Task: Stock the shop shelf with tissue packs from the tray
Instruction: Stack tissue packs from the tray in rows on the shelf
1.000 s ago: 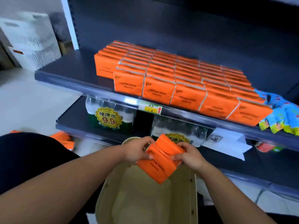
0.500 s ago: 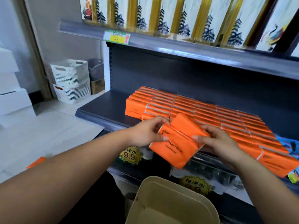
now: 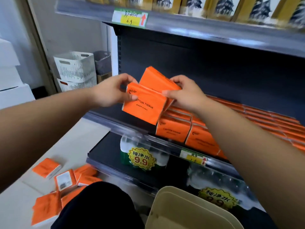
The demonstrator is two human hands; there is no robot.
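Note:
Two orange tissue packs (image 3: 145, 104) are held together in the air above the left end of the dark middle shelf (image 3: 105, 118). My left hand (image 3: 112, 91) grips their left side and my right hand (image 3: 184, 93) grips their right side. Rows of the same orange packs (image 3: 175, 129) fill the shelf to the right, just below my right wrist. The beige tray (image 3: 181, 210) sits at the bottom of the view, under my right forearm; its inside is mostly out of view.
Several loose orange packs (image 3: 64, 180) lie on the floor at lower left. Bottled water packs with 9.9 stickers (image 3: 142, 159) stand on the lower shelf. White baskets (image 3: 76, 68) are stacked by the wall. An upper shelf (image 3: 181, 25) hangs overhead.
Both hands have lifted the packs from the tray up and to the left, to above the shelf's bare left end. The camera has tilted up.

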